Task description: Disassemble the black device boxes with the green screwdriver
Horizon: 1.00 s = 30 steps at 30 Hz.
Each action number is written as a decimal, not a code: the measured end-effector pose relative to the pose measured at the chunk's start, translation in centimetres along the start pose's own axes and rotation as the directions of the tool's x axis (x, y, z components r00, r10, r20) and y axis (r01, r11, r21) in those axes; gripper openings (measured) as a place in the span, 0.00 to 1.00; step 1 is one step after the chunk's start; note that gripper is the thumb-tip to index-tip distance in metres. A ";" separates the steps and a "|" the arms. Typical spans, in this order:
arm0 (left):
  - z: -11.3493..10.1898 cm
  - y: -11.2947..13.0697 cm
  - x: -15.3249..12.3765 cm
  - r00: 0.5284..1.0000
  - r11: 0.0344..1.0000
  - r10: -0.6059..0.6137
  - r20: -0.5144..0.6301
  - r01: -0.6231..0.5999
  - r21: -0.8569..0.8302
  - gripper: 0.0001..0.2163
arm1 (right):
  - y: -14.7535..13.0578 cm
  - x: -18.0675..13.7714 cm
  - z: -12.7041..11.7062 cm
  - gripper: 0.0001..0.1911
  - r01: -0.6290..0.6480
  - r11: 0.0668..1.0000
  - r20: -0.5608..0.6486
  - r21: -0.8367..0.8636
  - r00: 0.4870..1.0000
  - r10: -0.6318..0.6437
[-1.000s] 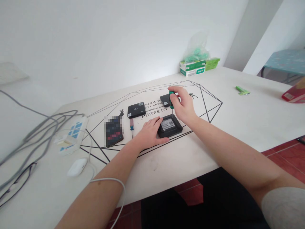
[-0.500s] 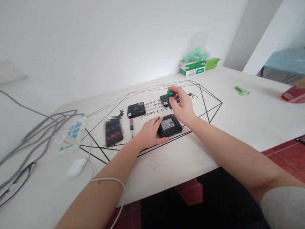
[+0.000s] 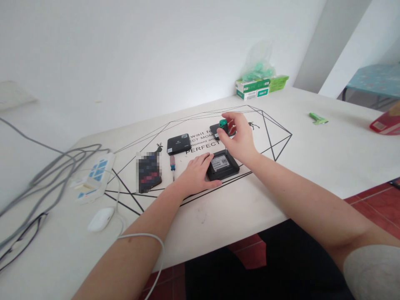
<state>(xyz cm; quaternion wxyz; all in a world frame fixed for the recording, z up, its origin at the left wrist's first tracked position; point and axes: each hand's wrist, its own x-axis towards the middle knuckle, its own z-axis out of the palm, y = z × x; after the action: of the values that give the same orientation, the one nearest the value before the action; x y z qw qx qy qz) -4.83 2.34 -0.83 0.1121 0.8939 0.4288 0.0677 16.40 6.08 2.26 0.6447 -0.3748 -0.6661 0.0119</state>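
Observation:
My right hand (image 3: 240,139) has its fingers closed round the green handle of a screwdriver (image 3: 223,123) held upright. Its thin shaft points down at the far edge of a flat black box (image 3: 231,166), probably a set-top box, which lies with a white label facing up. Whether the tip sits in a screw is too small to tell. My left hand (image 3: 197,173) grips the left end of this box, thumb along the near side and fingers on the far side. A second screwdriver (image 3: 172,161), with a reddish and blue handle, lies left of that hand.
Behind lie a black box (image 3: 178,144) and another black box (image 3: 213,130), partly hidden by my right hand. A blurred-out phone-like object (image 3: 148,173), a white case (image 3: 101,219), a power strip (image 3: 99,171) and cables (image 3: 59,175) are leftward. Green-white cartons (image 3: 252,86) stand against the wall.
My right hand's fingers have shifted round the screwdriver handle, with the thumb lower and further left. The left hand and the black box have stayed in place.

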 end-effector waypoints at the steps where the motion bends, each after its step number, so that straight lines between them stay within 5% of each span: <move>1: 0.0 0.0 0.0 1.000 1.000 0.000 0.000 0.000 -0.001 0.49 | 0.0 0.0 0.0 0.19 0.000 1.000 -0.005 -0.002 1.000 0.000; 18: -0.1 0.2 0.0 1.000 1.000 -0.001 -0.003 0.001 -0.002 0.49 | -0.2 0.1 -0.3 0.17 -0.006 1.000 -0.055 0.018 0.998 0.007; 30: 0.0 0.0 0.0 1.000 1.000 0.004 -0.015 -0.004 0.005 0.49 | -0.2 0.1 -0.4 0.16 -0.080 0.994 0.081 0.077 0.994 0.074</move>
<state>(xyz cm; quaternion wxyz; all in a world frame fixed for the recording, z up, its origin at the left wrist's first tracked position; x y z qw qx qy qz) -4.83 2.34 -0.81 0.1065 0.8944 0.4281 0.0735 16.68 5.79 2.52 0.6316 -0.3733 -0.6750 0.0781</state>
